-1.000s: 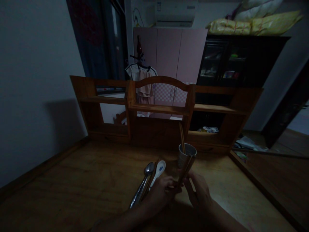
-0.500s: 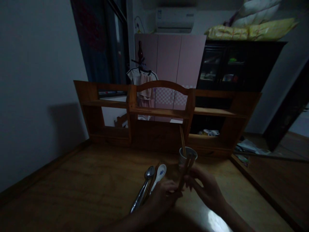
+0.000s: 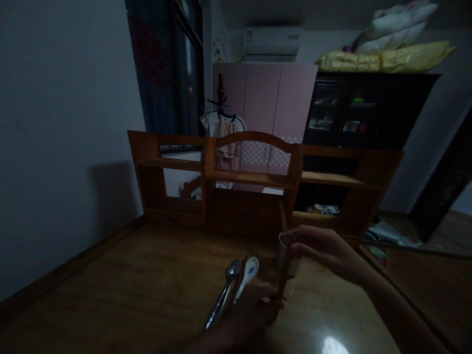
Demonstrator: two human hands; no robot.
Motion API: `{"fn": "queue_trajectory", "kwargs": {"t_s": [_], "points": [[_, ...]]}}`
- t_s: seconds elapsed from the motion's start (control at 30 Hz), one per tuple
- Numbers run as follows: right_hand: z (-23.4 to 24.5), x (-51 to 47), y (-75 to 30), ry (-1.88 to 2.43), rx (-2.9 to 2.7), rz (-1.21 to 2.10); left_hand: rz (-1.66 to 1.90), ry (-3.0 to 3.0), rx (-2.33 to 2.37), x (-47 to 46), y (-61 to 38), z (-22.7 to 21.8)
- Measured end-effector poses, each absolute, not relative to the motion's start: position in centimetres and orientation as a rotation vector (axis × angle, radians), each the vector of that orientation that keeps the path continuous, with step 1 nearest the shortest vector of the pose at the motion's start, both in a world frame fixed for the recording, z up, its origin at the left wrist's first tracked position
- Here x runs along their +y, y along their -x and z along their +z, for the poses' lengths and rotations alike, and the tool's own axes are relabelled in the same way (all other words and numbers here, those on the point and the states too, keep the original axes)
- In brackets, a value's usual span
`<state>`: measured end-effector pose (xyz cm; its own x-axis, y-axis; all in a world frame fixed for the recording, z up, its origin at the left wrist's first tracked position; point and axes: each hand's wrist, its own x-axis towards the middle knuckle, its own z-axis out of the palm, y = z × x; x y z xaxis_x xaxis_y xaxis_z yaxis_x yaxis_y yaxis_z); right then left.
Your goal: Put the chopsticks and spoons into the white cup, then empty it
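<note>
Left hand [image 3: 260,305]: grip clamped round the lower end of the chopsticks [image 3: 285,270], right of centre. Right hand [image 3: 324,246]: just raised, pinched at their top; I now hold both ends, bundle steeper. Spoons [image 3: 223,293]: leftward. Cup [image 3: 281,253]: behind, partly hidden. Table [image 3: 121,285]: room toward left edge; shelf unit [image 3: 250,180] along far edge.

I have my bare left hand [image 3: 254,302] low, near the centre of my view, its fingers [image 3: 272,306] curled into a closed grip. The bare left forearm [image 3: 210,340] slants up to it from the bottom edge, dark and dim. My bare right hand [image 3: 324,246] sits higher, reaching in leftward, its thumb [image 3: 309,252] and forefinger [image 3: 309,233] drawn into a pinch. The bare right forearm [image 3: 391,300] rises diagonally from the lower right, wrist [image 3: 359,273] nearly straight. My hands are apart, the right above the left.
</note>
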<state>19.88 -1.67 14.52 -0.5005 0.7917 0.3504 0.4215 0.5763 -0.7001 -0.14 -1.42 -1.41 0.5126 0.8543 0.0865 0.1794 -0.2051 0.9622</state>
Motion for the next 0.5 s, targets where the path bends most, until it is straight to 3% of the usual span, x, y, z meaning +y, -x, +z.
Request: {"fn": "queue_trajectory", "kwargs": {"t_s": [0.17,0.5], "points": [[17.1,-0.5,-20.0,1.067,-2.362,0.707,0.798,-1.768,0.933,-1.3,0.1,-1.0],[16.7,-0.2,-18.8,0.983,-2.277,0.939,0.825,-1.892,0.918,-1.2,0.4,-1.2]]}}
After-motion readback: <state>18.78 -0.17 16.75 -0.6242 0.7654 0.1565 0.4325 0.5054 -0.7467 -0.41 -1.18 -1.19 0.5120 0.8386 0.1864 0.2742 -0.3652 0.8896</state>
